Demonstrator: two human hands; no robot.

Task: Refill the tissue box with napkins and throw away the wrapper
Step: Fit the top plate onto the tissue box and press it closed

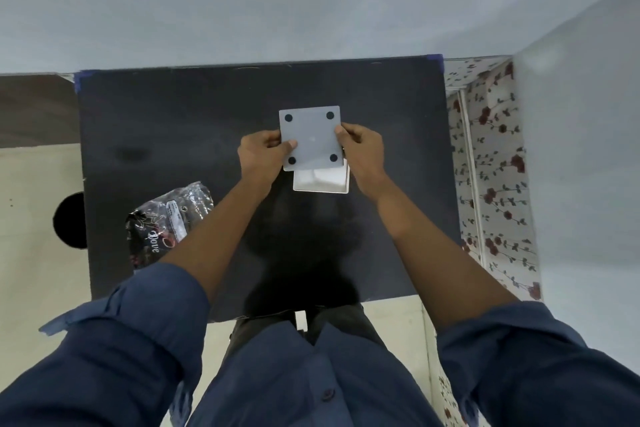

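A: Both hands are on the grey panel. The left hand point(266, 152) pinches its left edge, thumb on top near the lower-left black pad, fingers curled out of sight beneath. The right hand point(362, 149) does the same on the right edge, thumb just over the rim.

B: What is the panel point(311, 137)?

A: My guess is the base of the tissue box, since it carries four round black feet at its corners. It is held flat, facing up.

B: And the box itself?

A: The box point(320, 180) sits on the dark mat point(173, 121), directly below the panel and mostly covered by it. Only its near edge and a strip of white inside show, towards the person.

B: So how do the two lie to each other?

A: That is what the next move hangs on. The panel is shifted away from the person and a touch to the left of the box, edges roughly parallel. To close it, the panel would likely have to come back towards the body and sit square. Whether it slides or presses in, I cannot tell.

B: Which hand is nearer the box?

A: The right one; its palm lies beside the box's right wall. The left is nearer the wrapper.

B: Where is that?

A: The wrapper point(169, 222), dark and crumpled, lies on the mat to the left, well apart from the box, beside the left forearm, untouched.
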